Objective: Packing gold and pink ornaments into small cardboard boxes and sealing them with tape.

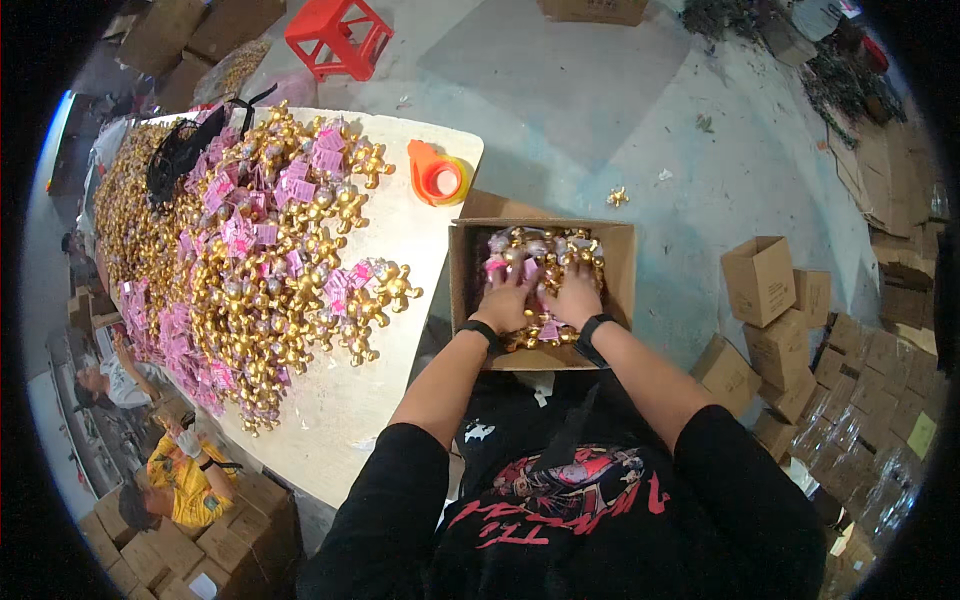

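Note:
An open cardboard box (618,275) stands in front of me, filled with small shiny gold trinkets (530,240), bulbous in shape, some with pink tags. Both my hands reach into it from the near side. My left hand (506,304) lies palm down on the trinkets at the left, its fingers spread. Beside it my right hand (574,298) rests flat on the trinkets at the right, fingers also apart. Neither hand grips anything that I can see. The trinkets beneath the palms are hidden. To the left, a large heap of similar gold trinkets (270,270) with pink tags covers much of a pale table (400,350).
An orange-and-yellow tape dispenser (437,177) sits near the table's far corner. Black fabric (178,160) lies on the heap. Beyond is a red stool (338,40). Several cardboard boxes (776,335) stand at the right. A person in yellow (190,480) is at the lower left.

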`<move>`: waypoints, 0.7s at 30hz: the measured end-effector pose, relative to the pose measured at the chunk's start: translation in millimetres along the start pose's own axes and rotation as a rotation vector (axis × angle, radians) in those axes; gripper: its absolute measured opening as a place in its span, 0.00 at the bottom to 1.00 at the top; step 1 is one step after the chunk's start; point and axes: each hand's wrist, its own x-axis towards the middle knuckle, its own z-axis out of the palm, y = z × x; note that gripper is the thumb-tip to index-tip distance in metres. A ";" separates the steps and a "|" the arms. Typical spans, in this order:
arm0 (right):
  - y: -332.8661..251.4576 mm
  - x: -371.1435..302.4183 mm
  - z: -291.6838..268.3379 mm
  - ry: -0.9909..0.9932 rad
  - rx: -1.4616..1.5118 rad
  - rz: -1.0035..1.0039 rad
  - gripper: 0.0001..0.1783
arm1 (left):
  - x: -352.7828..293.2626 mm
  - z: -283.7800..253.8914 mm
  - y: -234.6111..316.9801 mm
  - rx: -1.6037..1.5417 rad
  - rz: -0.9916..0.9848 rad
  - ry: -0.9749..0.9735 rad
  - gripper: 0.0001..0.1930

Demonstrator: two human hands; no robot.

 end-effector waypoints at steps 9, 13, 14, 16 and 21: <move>67.2 59.2 31.8 -0.178 -0.430 0.111 0.51 | -28.5 -15.0 31.0 -0.086 -0.279 -0.264 0.73; 52.7 59.5 28.8 0.025 -0.226 0.197 0.49 | -32.5 16.2 11.5 -0.066 -0.387 -0.410 0.75; 35.5 50.3 23.9 0.019 -0.226 0.180 0.49 | -33.9 27.6 1.8 -0.080 -0.403 -0.378 0.75; 0.8 8.8 3.6 -0.133 -0.274 0.072 0.51 | -33.0 38.0 -5.7 -0.062 -0.405 -0.298 0.74; -8.6 -33.3 -9.5 -0.681 -0.341 -0.065 0.71 | -18.1 8.0 -16.0 -0.094 -0.301 -0.220 0.69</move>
